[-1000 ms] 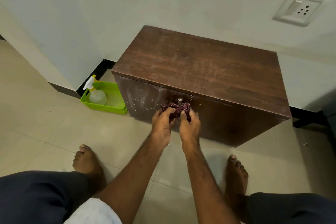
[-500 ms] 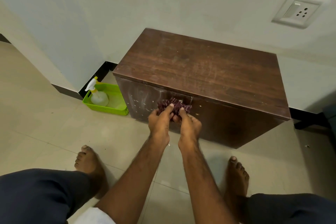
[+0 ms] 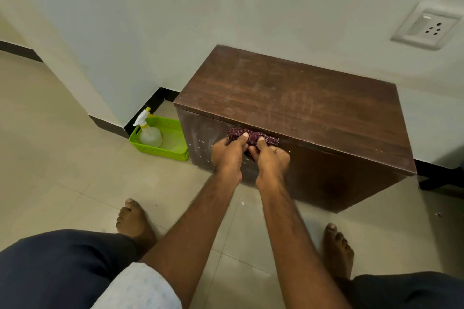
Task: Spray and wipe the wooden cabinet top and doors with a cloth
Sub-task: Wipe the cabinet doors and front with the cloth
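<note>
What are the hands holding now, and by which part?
The left hand and the right hand both grip the bunched maroon patterned cloth by its lower part.

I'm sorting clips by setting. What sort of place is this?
Probably a room in a home: a low wooden cabinet, a tiled floor and a wall socket. A spray bottle sits in a green basket beside the cabinet.

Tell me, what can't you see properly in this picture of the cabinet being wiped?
Head view only:
- Much of the cloth and the cabinet door behind it: covered by the left hand and right hand.
- The spray bottle's base: behind the green basket's wall; its fill level is too small to tell.
- The person's legs: cut off by the bottom edge.
</note>
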